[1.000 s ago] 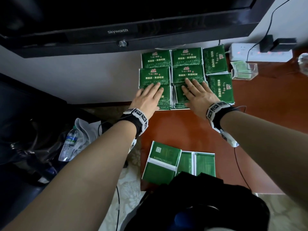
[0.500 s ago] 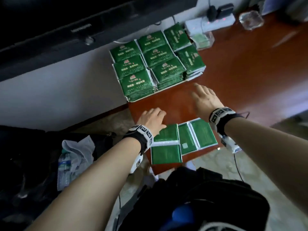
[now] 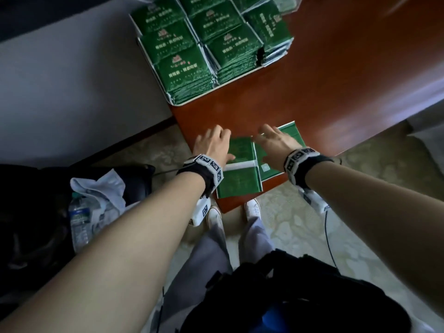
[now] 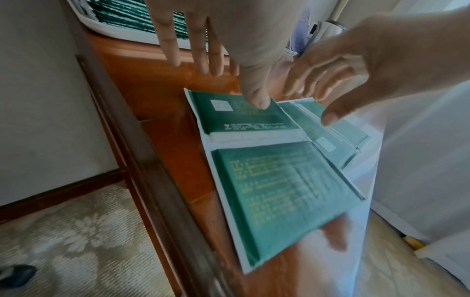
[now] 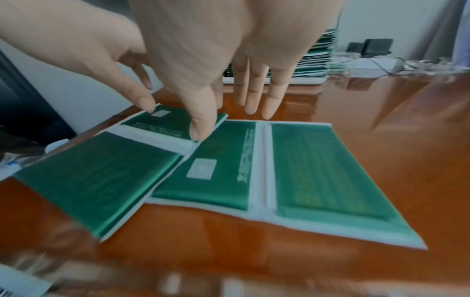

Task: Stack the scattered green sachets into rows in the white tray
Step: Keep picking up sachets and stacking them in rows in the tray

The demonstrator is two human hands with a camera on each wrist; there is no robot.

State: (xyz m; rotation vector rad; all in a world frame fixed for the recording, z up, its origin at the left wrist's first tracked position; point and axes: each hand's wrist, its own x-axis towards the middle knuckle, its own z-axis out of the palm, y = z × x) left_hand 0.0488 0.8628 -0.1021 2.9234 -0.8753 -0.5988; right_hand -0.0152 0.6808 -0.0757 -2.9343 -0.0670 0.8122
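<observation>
Most of the green sachets [image 3: 209, 44] already sit stacked in rows in the white tray [image 3: 153, 68], so you're nearly done. Two loose sachets [image 3: 240, 169] remain at the desk's [image 3: 336, 80] near edge. Your left hand [image 3: 211, 146] and right hand [image 3: 276, 145] hover over them, fingers spread, gripping nothing.

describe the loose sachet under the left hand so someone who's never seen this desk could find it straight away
Start at the white tray of stacked green sachets at the back of the red-brown desk, then come to the near corner, where two loose sachets lie. The left sachet, under the left hand, overlaps the right sachet. Its white seam runs across, while its neighbour's runs front to back.
</observation>
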